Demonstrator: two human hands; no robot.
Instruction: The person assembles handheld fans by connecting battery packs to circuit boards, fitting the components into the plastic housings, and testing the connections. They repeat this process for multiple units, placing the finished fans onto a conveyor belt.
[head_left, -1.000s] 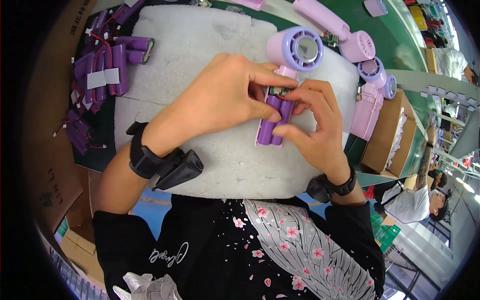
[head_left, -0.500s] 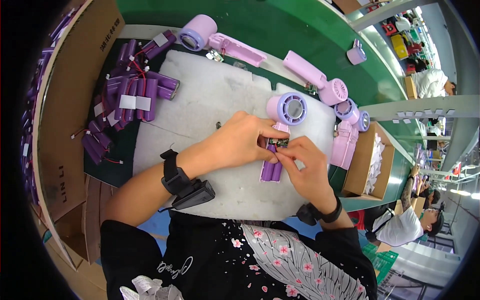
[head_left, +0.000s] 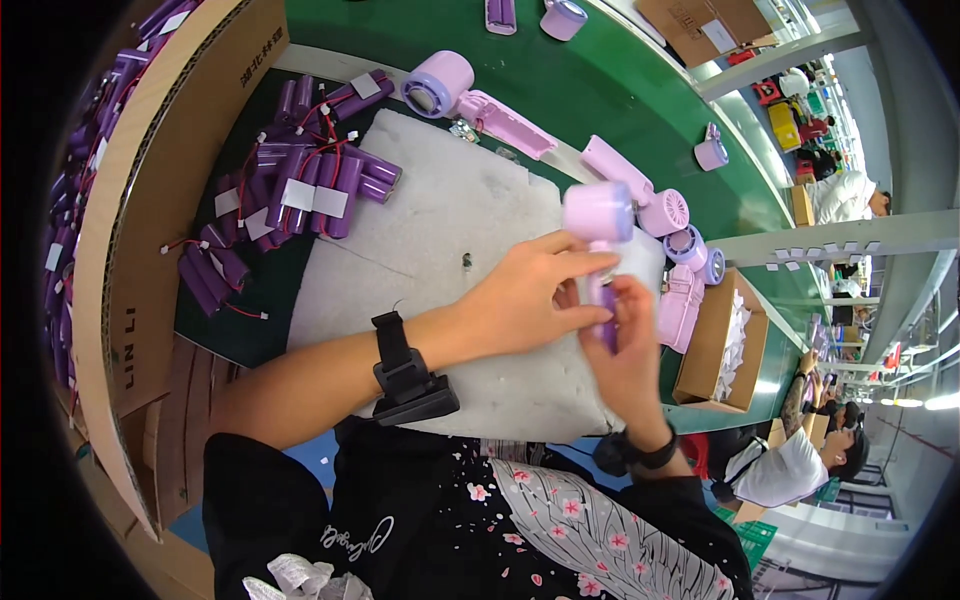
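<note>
A pink-and-lilac handheld fan is held up over the white foam pad, its round head pointing away from me and slightly blurred. My left hand pinches the handle below the head between thumb and fingers. Lower down, my right hand grips the same handle with thumb and fingertips. A strip of purple battery shows between the hands. Fingers cover most of the handle's inside, so the wiring is hidden. Both wrists wear black strapped devices.
Purple battery packs with red wires lie piled at left beside a large cardboard box. Pink fan housings lie along the pad's far edge. At right stands a small carton of white papers. A co-worker sits farther right.
The fan has been lifted and turned: its battery side, facing up before, now faces sideways. Both hands have moved with it. More parts on the green belt have come into sight.
</note>
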